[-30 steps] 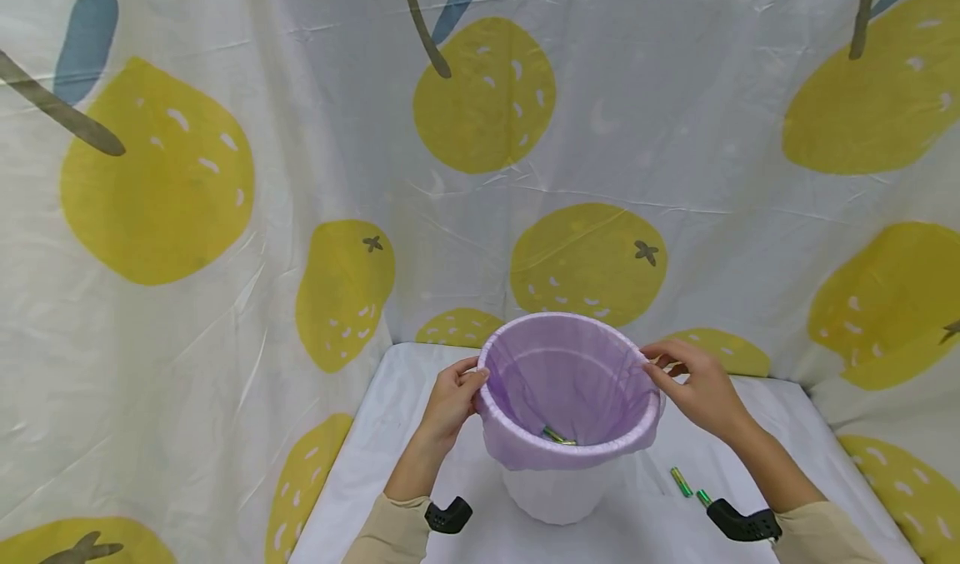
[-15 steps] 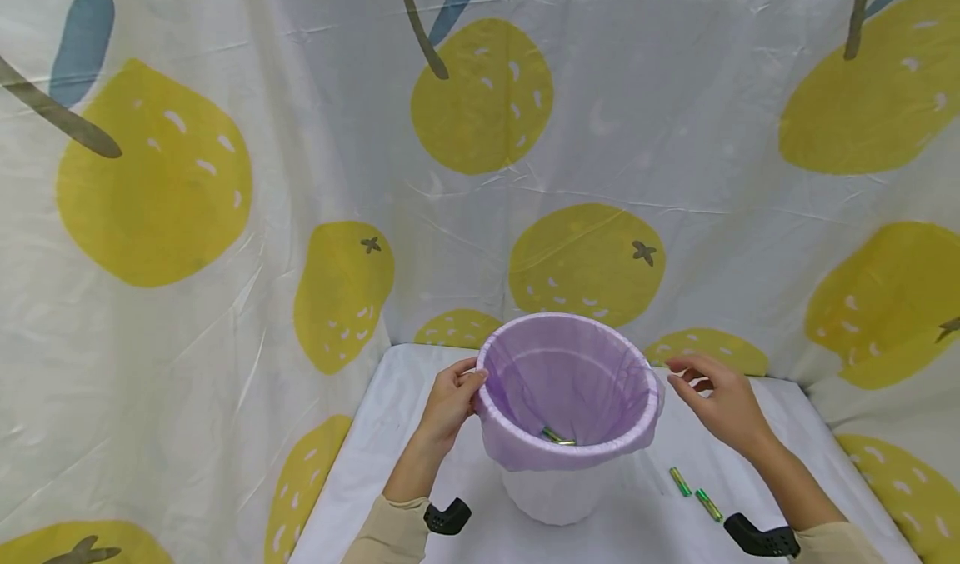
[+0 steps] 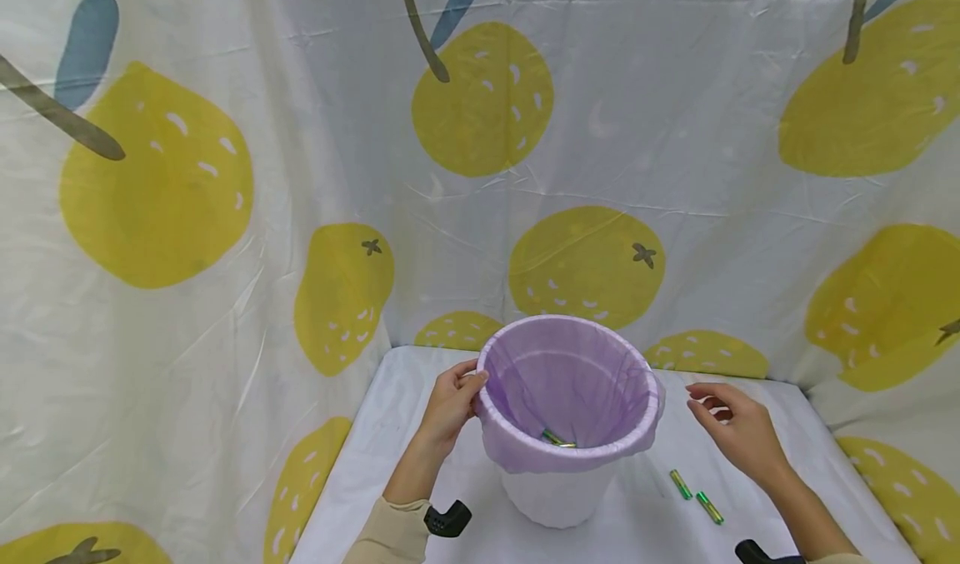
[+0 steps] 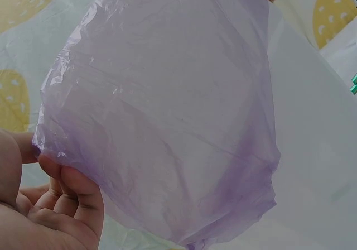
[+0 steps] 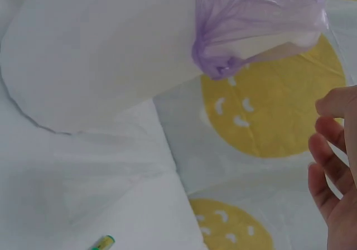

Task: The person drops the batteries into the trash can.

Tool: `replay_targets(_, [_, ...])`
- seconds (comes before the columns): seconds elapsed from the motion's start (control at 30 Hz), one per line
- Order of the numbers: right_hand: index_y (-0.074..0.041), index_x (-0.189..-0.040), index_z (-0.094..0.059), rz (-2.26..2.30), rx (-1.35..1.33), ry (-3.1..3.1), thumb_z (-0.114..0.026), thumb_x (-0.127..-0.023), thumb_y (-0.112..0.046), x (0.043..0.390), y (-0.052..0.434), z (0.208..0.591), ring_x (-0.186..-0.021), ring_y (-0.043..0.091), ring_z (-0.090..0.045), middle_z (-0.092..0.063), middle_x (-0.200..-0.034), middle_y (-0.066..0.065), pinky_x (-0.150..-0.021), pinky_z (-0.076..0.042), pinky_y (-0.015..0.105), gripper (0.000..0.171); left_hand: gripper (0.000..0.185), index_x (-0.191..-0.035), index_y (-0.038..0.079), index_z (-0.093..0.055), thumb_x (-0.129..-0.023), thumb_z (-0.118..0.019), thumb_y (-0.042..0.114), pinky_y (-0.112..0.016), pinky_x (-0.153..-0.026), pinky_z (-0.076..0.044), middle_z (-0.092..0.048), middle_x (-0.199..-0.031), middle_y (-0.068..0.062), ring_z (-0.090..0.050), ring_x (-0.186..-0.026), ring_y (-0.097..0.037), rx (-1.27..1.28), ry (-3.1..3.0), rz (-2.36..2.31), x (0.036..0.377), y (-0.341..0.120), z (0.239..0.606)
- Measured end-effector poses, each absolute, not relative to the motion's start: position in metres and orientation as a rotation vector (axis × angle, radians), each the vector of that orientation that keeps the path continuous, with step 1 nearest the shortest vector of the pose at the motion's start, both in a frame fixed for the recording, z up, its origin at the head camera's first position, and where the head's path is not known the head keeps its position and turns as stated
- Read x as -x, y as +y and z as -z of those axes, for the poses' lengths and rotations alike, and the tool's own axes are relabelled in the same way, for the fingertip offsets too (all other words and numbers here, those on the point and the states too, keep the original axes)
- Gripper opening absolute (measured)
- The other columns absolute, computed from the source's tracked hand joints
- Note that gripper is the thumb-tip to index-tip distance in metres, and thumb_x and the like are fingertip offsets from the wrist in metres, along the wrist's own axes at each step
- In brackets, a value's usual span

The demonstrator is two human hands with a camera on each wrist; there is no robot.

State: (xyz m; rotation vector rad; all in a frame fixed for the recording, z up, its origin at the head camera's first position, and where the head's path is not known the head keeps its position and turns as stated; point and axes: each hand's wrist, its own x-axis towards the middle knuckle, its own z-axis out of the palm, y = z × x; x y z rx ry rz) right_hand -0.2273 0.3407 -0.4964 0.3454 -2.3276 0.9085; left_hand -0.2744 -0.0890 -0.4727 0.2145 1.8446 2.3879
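Left hand [image 3: 450, 404] pinching the purple bag [image 3: 525, 451] at the rim of the white bin [image 3: 555, 497], fingers curled over the edge. Right hand [image 3: 738, 431] released, fingers relaxed, near the bin's opposite side, not touching. Two batteries [image 3: 696, 496] on the table [image 3: 390, 431], just below the right hand. More batteries [image 3: 558, 439] inside the bag.

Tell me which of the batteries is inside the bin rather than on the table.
The battery at the bottom of the purple bin liner. The other two batteries lie outside on the white table, to the bin's right.
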Motion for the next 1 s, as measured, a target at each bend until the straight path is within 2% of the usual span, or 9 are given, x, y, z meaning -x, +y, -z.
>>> replay_targets(0.23, [-0.002,-0.108,-0.074,-0.902,-0.175,-2.397,-0.079,-0.088,0.001,0.218,0.348,0.526,-0.080,-0.005,-0.056,-0.072,-0.102,0.014,-0.067,-0.045,0.007,0.021,0.046,-0.141,-0.011,-0.051,-0.103,-0.064,0.011,-0.024,-0.065,-0.054,-0.068,-0.087,-0.006,-0.061,-0.071,-0.008,-0.228,1.840,-2.390,0.274,-0.089,0.473])
replay_targets(0.63, [-0.001,-0.107,-0.074,-0.919,-0.052,-2.395,-0.080,-0.087,0.002,0.210,0.353,0.559,-0.077,-0.005,-0.058,-0.073,-0.099,0.014,-0.063,-0.044,0.007,0.021,0.045,-0.140,-0.011,-0.052,-0.103,-0.064,0.011,-0.023,-0.062,-0.052,-0.067,-0.087,-0.006,-0.060,-0.068,-0.007,-0.219,1.849,-2.402,0.274,-0.088,0.473])
replay_targets(1.0, [0.001,-0.105,-0.075,-0.902,0.141,-2.408,-0.079,-0.087,-0.003,0.199,0.371,0.608,-0.076,-0.007,-0.056,-0.071,-0.101,0.018,-0.060,-0.043,0.008,0.020,0.046,-0.141,-0.013,-0.050,-0.103,-0.064,0.009,-0.022,-0.062,-0.053,-0.068,-0.086,-0.005,-0.060,-0.068,-0.006,-0.228,1.835,-2.397,0.274,-0.088,0.471])
